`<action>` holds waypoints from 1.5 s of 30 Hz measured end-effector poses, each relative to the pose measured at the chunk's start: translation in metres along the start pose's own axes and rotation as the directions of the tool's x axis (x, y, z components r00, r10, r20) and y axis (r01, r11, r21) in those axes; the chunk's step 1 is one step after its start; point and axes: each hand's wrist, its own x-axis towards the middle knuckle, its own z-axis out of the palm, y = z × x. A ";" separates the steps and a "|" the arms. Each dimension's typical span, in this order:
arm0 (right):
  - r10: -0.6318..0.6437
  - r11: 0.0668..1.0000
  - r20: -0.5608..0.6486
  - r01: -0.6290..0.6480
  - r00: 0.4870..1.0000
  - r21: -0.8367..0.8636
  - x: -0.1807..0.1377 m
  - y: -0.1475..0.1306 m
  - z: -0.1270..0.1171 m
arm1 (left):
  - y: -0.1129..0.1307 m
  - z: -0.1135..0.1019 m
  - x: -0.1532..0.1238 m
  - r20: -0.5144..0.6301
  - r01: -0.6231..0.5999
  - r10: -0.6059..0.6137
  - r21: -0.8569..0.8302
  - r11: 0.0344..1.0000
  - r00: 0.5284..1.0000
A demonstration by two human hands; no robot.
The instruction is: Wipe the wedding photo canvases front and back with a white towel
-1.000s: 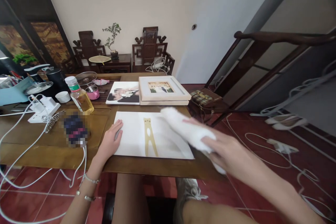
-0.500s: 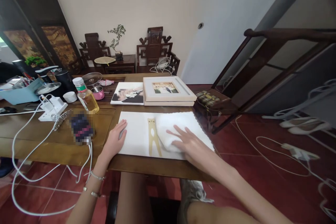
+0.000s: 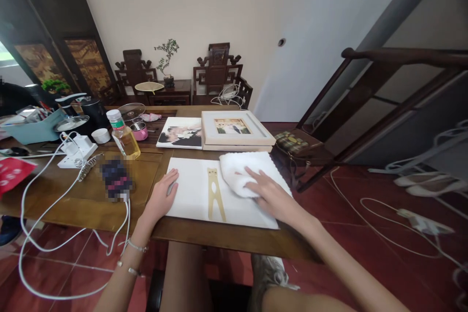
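A flat white panel with a gold strip down its middle lies at the near edge of the wooden table. My left hand rests flat on the panel's left edge, fingers stretched out. My right hand presses a white cloth onto the panel's right half, fingers spread flat over it.
Behind the panel lie a framed photo on a stack and a photo print. To the left stand an oil bottle, a pink cup, a power strip with white cables, and a blurred dark object. A stair railing rises at right.
My right hand brought the white cloth from the panel's right corner down onto the panel and now presses it flat a little farther up. My left hand stayed put.
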 end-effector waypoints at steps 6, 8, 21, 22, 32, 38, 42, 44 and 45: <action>0.040 0.997 0.006 -0.039 0.999 -0.064 0.018 -0.009 0.006 | 0.001 -0.001 0.000 0.007 0.003 -0.003 0.021 1.000 1.000; 0.031 0.998 0.059 -0.027 0.998 -0.054 0.004 -0.026 -0.002 | 0.002 -0.001 0.000 0.010 0.005 -0.005 0.022 1.000 1.000; 0.045 0.984 0.202 -0.078 0.978 0.161 -0.052 -0.031 -0.029 | -0.002 0.000 0.000 0.013 -0.018 0.017 0.020 1.000 1.000; 0.061 0.987 0.177 -0.087 0.982 0.139 -0.040 -0.025 -0.023 | -0.002 0.000 0.000 0.013 -0.019 0.019 0.020 1.000 1.000; 0.095 0.993 -0.003 -0.095 0.995 -0.068 0.031 -0.014 0.007 | 0.002 -0.003 0.001 0.044 0.000 -0.002 0.048 0.999 0.999; 0.028 0.998 0.264 -0.043 0.964 0.049 -0.029 -0.056 -0.039 | 0.001 -0.001 0.001 0.042 0.007 -0.009 0.045 0.999 0.999; 0.019 0.983 0.403 -0.091 0.915 0.160 -0.056 -0.066 -0.061 | 0.001 -0.001 0.001 0.033 -0.001 0.000 0.038 0.999 0.999; 0.066 0.970 0.423 -0.157 0.904 0.184 -0.055 -0.057 -0.060 | 0.001 0.000 0.001 0.031 -0.003 0.001 0.036 0.999 1.000; 0.092 0.963 0.421 -0.189 0.902 0.194 -0.051 -0.049 -0.056 | 0.001 0.000 0.000 0.031 -0.002 0.001 0.037 0.999 1.000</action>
